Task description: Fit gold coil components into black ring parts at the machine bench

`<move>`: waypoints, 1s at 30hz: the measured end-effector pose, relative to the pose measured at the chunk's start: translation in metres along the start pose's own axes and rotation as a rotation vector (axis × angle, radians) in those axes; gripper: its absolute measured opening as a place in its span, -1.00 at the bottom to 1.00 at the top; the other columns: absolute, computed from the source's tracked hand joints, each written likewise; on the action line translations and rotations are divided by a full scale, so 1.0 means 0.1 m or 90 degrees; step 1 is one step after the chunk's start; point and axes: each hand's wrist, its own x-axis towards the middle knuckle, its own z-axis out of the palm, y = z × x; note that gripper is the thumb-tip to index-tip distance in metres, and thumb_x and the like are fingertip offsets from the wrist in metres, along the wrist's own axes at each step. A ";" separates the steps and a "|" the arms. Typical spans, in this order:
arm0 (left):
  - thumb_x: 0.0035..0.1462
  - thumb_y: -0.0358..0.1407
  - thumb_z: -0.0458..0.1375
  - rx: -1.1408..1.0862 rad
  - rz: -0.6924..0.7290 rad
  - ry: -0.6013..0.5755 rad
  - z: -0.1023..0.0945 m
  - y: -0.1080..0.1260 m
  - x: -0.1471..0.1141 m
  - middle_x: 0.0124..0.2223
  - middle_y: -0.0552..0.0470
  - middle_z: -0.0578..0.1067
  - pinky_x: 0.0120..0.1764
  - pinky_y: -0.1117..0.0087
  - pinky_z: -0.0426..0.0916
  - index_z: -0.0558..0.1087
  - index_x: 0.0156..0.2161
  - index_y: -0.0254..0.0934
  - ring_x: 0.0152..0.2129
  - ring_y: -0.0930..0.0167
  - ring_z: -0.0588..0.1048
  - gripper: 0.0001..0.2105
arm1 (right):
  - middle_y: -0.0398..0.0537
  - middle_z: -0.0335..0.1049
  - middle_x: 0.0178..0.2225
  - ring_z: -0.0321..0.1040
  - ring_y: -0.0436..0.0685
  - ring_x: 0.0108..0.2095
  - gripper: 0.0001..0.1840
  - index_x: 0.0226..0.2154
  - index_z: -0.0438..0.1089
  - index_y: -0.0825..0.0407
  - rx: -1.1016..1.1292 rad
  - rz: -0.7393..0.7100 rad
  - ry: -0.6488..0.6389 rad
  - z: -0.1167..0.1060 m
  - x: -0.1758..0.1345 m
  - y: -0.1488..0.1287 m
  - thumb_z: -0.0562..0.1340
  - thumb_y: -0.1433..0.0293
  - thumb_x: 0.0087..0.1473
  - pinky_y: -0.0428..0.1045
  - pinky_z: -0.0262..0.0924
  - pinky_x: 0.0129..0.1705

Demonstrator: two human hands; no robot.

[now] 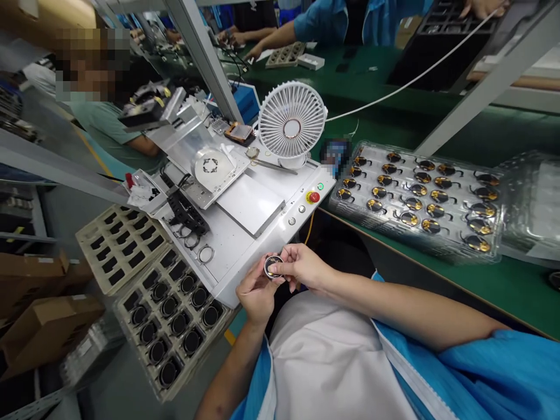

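Between my two hands, in front of my lap, is a small round watch case [273, 259] with a silver rim and a dark inside with a bit of gold. My left hand [257, 296] grips its side from the left, fingers curled around the edge. From the right, my right hand [303, 267] pinches it, the thumb lying across its face. Fingers partly cover the part. Just beyond both hands is the front edge of a white bench machine [249, 256].
A red stop button [314, 197] sits on the machine's front. Behind stands a white fan [292, 119]. At right, a clear tray [345, 211] holds several round black-and-gold parts. At left, a beige tray [146, 356] holds dark round parts beside another tray [94, 230]. Co-workers sit beyond.
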 end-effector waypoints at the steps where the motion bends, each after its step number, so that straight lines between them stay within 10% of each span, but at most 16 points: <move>1: -0.05 -0.29 0.50 -0.017 -0.018 0.028 0.01 0.00 0.00 0.00 -0.06 0.67 -0.02 0.20 0.60 0.61 0.00 -0.11 -0.08 0.22 0.66 -0.55 | -0.27 0.30 -0.71 0.22 -0.08 -0.72 -0.32 -0.55 0.23 0.04 -0.029 0.005 -0.008 0.00 0.05 -0.04 0.64 0.06 -0.45 -0.19 0.21 -0.77; 4: 0.04 -0.21 0.46 -0.072 -0.062 0.066 0.01 0.04 0.05 0.02 -0.10 0.65 0.07 0.16 0.54 0.59 0.03 -0.14 -0.03 0.21 0.64 -0.58 | -0.23 0.36 -0.67 0.30 -0.04 -0.68 -0.36 -0.47 0.31 0.06 -0.146 -0.009 -0.007 -0.09 0.22 -0.23 0.66 0.12 -0.43 -0.18 0.23 -0.75; 11: -0.01 -0.30 0.48 -0.043 -0.072 -0.082 -0.06 0.27 0.25 -0.03 -0.10 0.63 -0.16 0.23 0.62 0.59 0.01 -0.17 -0.25 0.27 0.69 -0.57 | -0.23 0.29 -0.71 0.17 -0.03 -0.76 -0.62 -0.43 0.24 0.01 -0.169 -0.152 0.273 -0.50 0.68 -0.89 0.46 0.28 0.10 -0.13 0.11 -0.78; 15: -0.14 -0.37 0.53 0.114 0.036 -0.080 0.00 0.29 0.30 -0.05 -0.15 0.65 -0.19 0.35 0.61 0.60 0.03 -0.22 -0.23 0.29 0.67 -0.46 | -0.26 0.25 -0.73 0.10 -0.10 -0.77 -0.67 -0.51 0.26 0.04 -0.210 -0.204 0.245 -0.49 0.61 -0.92 0.38 0.40 0.16 -0.18 0.01 -0.73; 22: -0.02 -0.32 0.47 0.255 0.062 -0.083 0.06 0.22 0.21 0.08 -0.20 0.62 0.07 0.14 0.57 0.45 0.24 -0.21 -0.04 0.17 0.64 -0.33 | -0.23 0.31 -0.69 0.18 -0.05 -0.73 -0.51 -0.46 0.29 0.02 -0.261 -0.168 0.001 -0.24 -0.02 -0.41 0.45 0.02 -0.03 -0.16 0.05 -0.69; 30: 0.03 -0.33 0.44 0.276 0.069 -0.092 0.06 0.23 0.20 0.08 -0.18 0.62 0.04 0.19 0.59 0.45 0.24 -0.21 -0.05 0.20 0.65 -0.37 | -0.18 0.35 -0.63 0.18 -0.05 -0.66 -0.65 -0.46 0.34 0.04 -0.369 -0.228 0.039 -0.22 -0.07 -0.24 0.36 0.14 0.07 -0.14 0.02 -0.62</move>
